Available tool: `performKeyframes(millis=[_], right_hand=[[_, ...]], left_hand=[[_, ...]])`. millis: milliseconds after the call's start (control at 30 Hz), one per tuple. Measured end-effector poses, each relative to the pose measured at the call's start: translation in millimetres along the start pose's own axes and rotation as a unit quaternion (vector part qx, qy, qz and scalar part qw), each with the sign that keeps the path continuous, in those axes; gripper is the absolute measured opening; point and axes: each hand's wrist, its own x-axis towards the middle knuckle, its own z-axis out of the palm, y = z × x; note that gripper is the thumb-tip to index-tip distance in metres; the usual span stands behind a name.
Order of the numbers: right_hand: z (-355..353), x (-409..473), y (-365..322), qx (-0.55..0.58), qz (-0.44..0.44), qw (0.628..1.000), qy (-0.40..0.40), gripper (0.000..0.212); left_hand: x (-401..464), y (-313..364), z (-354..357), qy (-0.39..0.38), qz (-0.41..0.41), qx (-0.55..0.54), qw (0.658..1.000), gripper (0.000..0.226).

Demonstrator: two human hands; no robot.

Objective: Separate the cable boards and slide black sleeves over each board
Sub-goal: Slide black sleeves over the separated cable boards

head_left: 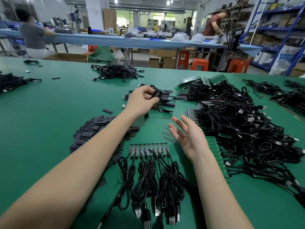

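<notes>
The left hand [142,100] pinches a sleeved cable [156,93] over the finished pile, beyond the board strip [148,148]. The right hand [188,136], fingers spread, holds nothing; next probably comes snapping a board off that strip

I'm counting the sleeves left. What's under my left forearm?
The left forearm crosses the pile of black sleeves on the green mat. Sleeves show on both sides; those beneath it are covered, so uncountable.

Factory assembly floor (long workbenches [115,40], stock shelving [280,27]).
</notes>
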Motion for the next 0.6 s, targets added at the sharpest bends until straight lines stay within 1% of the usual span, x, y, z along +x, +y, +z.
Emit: performKeyframes(millis=[67, 100, 133, 200, 233, 267, 367, 433, 533, 600], right_hand=[[-2, 1, 2, -0.033, 0.021, 0.999, -0.003, 0.012], [-1, 1, 4, -0.048, 0.026, 0.999, -0.003, 0.01], [0, 2, 6, -0.065, 0.025, 0.998, -0.003, 0.01], [3, 3, 10, -0.113, 0.012, 0.994, -0.001, 0.013], [5, 3, 11, -0.132, 0.003, 0.991, 0.0, 0.015], [6, 3, 13, -0.148, -0.003, 0.989, 0.001, 0.016], [8, 1, 15, -0.191, -0.019, 0.981, 0.007, 0.013], [9, 1, 16, -0.212, -0.03, 0.977, 0.006, 0.01], [10, -1, 18, -0.248, -0.045, 0.968, 0.001, 0.008], [11, -1, 19, -0.264, -0.048, 0.963, -0.001, 0.006]], left_hand=[[28, 8, -2, 0.039, 0.054, 0.109, 0.992, 0.012], [42, 11, -3, 0.047, 0.077, 0.162, 0.983, 0.011], [56, 12, -5, 0.052, 0.1, 0.227, 0.967, 0.01], [78, 12, -7, 0.059, 0.137, 0.376, 0.914, 0.016], [86, 10, -7, 0.053, 0.142, 0.422, 0.894, 0.017], [91, 6, -6, 0.038, 0.13, 0.438, 0.889, 0.018], [91, -14, 9, -0.041, 0.052, 0.423, 0.904, 0.024], [86, -27, 19, -0.081, 0.015, 0.41, 0.909, 0.034], [80, -35, 24, -0.1, 0.009, 0.376, 0.921, 0.051], [77, -33, 21, -0.093, 0.02, 0.353, 0.931, 0.057]])
